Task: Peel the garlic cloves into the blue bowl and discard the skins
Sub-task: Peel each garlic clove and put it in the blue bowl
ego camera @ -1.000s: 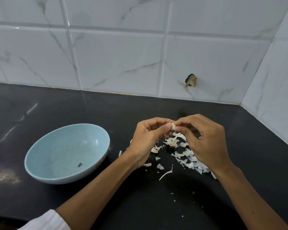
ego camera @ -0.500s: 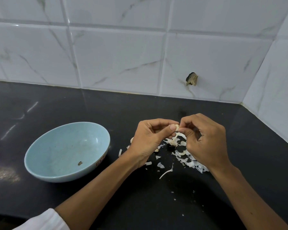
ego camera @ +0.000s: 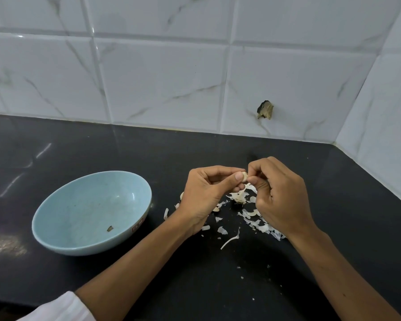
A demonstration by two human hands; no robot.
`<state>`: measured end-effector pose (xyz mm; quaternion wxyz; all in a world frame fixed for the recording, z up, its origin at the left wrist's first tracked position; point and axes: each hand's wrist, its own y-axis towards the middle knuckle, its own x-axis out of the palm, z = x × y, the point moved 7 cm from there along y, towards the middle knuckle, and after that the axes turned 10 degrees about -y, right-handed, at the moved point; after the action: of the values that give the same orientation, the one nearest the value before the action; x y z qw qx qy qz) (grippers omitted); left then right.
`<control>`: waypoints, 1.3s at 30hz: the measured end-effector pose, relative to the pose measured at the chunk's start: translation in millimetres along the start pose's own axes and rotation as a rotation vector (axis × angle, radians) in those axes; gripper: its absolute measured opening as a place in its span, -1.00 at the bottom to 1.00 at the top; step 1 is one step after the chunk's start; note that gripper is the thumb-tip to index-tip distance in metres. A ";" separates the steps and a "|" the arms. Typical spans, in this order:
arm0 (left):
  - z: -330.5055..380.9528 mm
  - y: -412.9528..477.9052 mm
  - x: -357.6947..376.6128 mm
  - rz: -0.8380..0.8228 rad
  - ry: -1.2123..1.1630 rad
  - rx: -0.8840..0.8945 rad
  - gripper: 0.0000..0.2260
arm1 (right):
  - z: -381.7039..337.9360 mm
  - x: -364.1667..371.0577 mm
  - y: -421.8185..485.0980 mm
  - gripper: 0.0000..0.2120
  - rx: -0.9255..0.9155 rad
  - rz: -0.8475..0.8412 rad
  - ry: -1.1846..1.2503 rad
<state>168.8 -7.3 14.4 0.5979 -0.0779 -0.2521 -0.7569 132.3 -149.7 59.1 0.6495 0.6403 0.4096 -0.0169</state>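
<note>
At centre right of the frame, our left hand [ego camera: 204, 195] pinches one garlic clove [ego camera: 244, 176] between thumb and curled fingers. Our right hand [ego camera: 280, 200] meets it and pinches the same clove from the other side. Beneath both hands, loose skins [ego camera: 252, 216] lie scattered on the black counter [ego camera: 195, 286]. At lower left sits one blue bowl [ego camera: 90, 205] with a dark speck [ego camera: 109, 228] inside. The red sticker [ego camera: 137, 225] on its side is too small to read. A chipped hole [ego camera: 265, 110] marks the tiled wall [ego camera: 160, 84] at upper right.
</note>
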 end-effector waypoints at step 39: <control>1.1 -1.2 1.4 0.121 -0.439 -0.157 -0.82 | 17.2 7.6 0.1 -0.82 0.134 -0.243 0.159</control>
<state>167.1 -7.8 15.6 0.5653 -0.3017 -0.3114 -0.7018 146.2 -160.4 52.3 0.5640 0.6273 0.5322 -0.0720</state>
